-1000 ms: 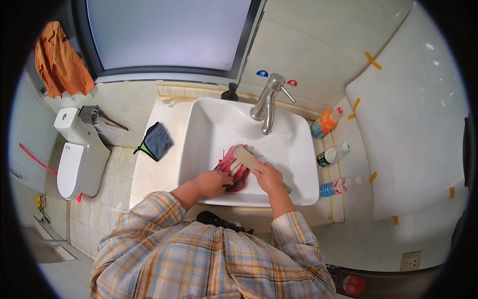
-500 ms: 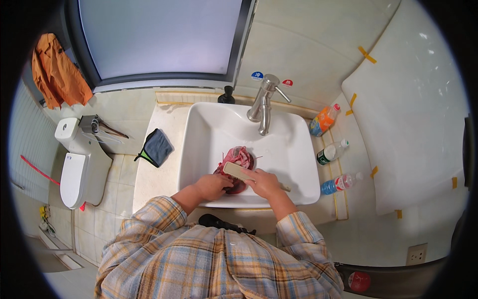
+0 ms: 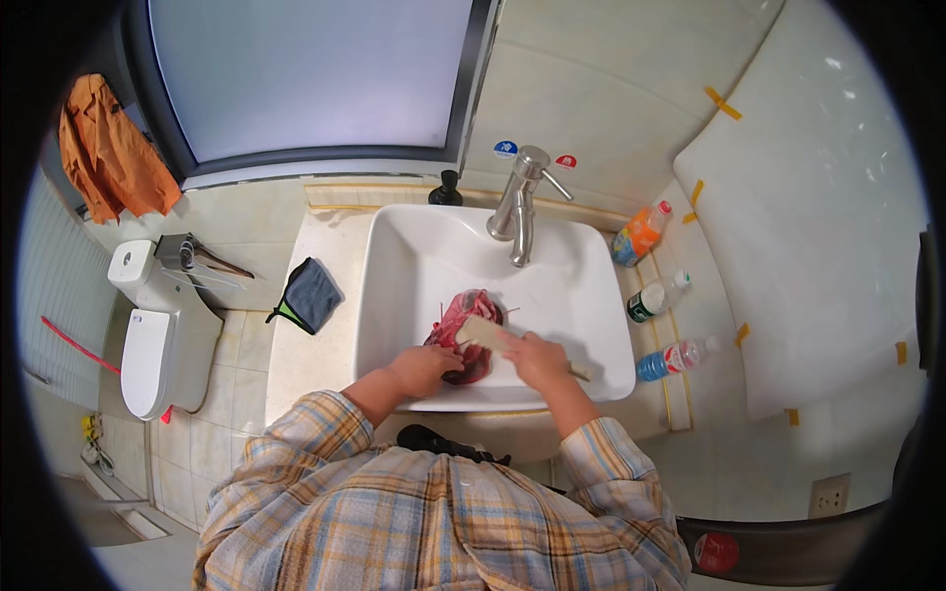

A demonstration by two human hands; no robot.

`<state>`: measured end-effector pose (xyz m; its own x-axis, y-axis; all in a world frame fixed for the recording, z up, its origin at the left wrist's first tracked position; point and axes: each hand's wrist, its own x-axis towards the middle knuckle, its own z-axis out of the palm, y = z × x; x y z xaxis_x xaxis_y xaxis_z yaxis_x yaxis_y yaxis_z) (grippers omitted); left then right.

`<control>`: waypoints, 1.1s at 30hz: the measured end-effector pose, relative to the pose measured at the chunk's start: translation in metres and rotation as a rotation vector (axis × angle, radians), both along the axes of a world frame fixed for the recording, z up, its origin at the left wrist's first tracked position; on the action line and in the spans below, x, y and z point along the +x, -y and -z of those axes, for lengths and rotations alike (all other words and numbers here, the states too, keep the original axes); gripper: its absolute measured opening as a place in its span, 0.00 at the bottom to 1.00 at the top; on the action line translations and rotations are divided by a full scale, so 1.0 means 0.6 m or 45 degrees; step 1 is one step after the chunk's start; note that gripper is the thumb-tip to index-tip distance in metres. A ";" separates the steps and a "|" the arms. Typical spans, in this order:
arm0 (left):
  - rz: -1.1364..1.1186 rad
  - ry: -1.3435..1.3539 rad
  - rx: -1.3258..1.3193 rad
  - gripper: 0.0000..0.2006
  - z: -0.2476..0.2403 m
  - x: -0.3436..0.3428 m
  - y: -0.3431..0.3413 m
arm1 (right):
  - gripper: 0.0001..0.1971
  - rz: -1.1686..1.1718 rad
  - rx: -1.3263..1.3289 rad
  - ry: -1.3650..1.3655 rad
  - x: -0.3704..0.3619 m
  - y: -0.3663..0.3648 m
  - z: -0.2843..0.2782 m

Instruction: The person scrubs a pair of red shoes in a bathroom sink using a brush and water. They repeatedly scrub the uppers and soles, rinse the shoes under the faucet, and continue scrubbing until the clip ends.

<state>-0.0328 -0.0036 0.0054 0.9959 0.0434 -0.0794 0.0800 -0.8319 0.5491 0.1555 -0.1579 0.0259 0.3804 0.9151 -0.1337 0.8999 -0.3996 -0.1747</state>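
Note:
In the white sink (image 3: 581, 295) lies a rumpled red and pink item (image 3: 473, 313), perhaps a cloth bag or a shoe; its kind is not clear. My left hand (image 3: 424, 370) grips its near left side, the fingers partly hidden against it. My right hand (image 3: 535, 357) is closed around a beige brush (image 3: 478, 333) with a flat head, smeared by motion. That head lies over the item's right side, and the end of its handle shows past my right hand. The bristles cannot be seen.
A steel faucet (image 3: 517, 212) rises at the sink's back, near a black dispenser (image 3: 446, 189). A grey cloth (image 3: 313, 294) lies on the left counter (image 3: 296, 369). Along the right stand an orange bottle (image 3: 641, 234), a green-labelled bottle (image 3: 658, 297) and a blue bottle (image 3: 676, 360).
The brush and my right hand have shifted slightly to the right over the red item. My left hand keeps its grip, and the view has moved a little.

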 end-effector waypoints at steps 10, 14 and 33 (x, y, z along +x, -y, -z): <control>-0.054 0.013 -0.014 0.22 0.003 0.000 0.002 | 0.20 0.013 -0.022 -0.215 -0.024 -0.005 0.006; -0.052 0.068 -0.001 0.21 0.000 0.000 0.003 | 0.20 0.054 0.087 -0.222 -0.028 -0.014 0.007; -0.036 -0.011 -0.041 0.21 -0.011 0.006 0.003 | 0.19 -0.135 0.058 -0.212 -0.038 -0.027 0.020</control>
